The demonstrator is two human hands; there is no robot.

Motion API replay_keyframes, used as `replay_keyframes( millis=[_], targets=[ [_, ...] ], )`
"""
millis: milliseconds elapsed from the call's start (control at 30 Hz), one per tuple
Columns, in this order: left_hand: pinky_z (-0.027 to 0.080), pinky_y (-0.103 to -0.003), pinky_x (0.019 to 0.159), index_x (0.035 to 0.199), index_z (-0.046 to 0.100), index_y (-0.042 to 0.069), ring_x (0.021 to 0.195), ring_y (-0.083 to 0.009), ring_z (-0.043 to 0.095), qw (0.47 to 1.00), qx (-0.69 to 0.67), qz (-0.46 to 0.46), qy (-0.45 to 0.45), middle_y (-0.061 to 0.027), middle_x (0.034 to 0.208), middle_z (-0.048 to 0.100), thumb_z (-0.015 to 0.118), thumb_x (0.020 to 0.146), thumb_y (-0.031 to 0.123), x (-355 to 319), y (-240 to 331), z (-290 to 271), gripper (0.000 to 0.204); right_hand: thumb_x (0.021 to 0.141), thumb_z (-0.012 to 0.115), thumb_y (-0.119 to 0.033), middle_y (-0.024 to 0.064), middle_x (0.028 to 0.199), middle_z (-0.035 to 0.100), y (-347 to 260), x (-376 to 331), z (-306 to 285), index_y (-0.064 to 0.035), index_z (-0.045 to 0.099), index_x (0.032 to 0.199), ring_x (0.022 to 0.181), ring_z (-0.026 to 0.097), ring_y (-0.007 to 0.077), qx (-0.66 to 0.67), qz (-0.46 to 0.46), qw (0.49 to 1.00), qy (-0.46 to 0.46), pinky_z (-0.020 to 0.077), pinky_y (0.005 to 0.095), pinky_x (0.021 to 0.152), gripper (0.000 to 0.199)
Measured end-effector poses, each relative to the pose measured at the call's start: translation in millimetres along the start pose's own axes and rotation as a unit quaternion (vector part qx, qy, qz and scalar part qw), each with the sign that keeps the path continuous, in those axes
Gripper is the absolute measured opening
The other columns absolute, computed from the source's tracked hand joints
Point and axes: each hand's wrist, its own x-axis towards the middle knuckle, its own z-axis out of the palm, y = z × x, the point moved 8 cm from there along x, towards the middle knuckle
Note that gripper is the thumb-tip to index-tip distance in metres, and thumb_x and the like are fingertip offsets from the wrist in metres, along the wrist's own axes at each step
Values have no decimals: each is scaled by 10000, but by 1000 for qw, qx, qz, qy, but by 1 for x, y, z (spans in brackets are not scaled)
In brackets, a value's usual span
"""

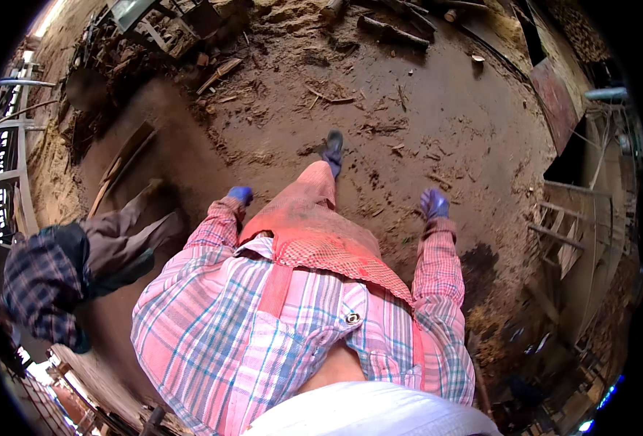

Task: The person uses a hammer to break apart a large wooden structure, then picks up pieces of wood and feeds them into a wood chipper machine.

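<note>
My left hand (240, 195), in a blue glove, hangs beside the red apron (307, 214) at my left. Its fingers look curled together, and I see nothing in them. Out to my right hangs my right hand (434, 203), gloved in blue-purple, above the dirt floor (394, 163). Its fingers show loosely apart, with nothing visible in the hand. Neither hand appears to touch any object. The pink plaid sleeves cover both my arms. Ahead of the apron's hem, one dark shoe (334, 139) stands forward on the floor.
Another person in a dark plaid shirt (41, 276) bends at the left. Scrap wood (169, 80) lies piled at the far left, with a long board (121, 163) nearer. Logs (394, 33) lie at the far side. Wooden framework (576, 225) stands right; wood chips litter the floor.
</note>
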Motion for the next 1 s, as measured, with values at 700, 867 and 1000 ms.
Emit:
replay_keyframes(
  millis=[700,867,1000],
  targets=[
    [407,-274,596,824,624,16,675,-62,453,855,-378,344,84,3,691,547,575,856,261,215,933,-376,252,869,519,-429,67,710,588,-417,273,201,-69,572,778,582,535,217,-104,193,973,69,461,356,522,375],
    [402,-241,589,868,645,65,656,-94,490,914,-404,29,30,1,735,574,559,832,309,342,869,-333,262,772,671,-398,193,1064,607,-538,520,288,61,513,1159,974,584,282,-472,-33,880,-49,444,382,843,621],
    [309,-271,464,630,530,115,503,-98,398,901,-423,-99,-9,13,560,458,480,835,305,364,805,-320,284,608,777,-486,236,1315,422,-620,615,425,20,291,1352,1222,422,325,-656,-19,749,-96,358,385,1001,1022]
  ],
)
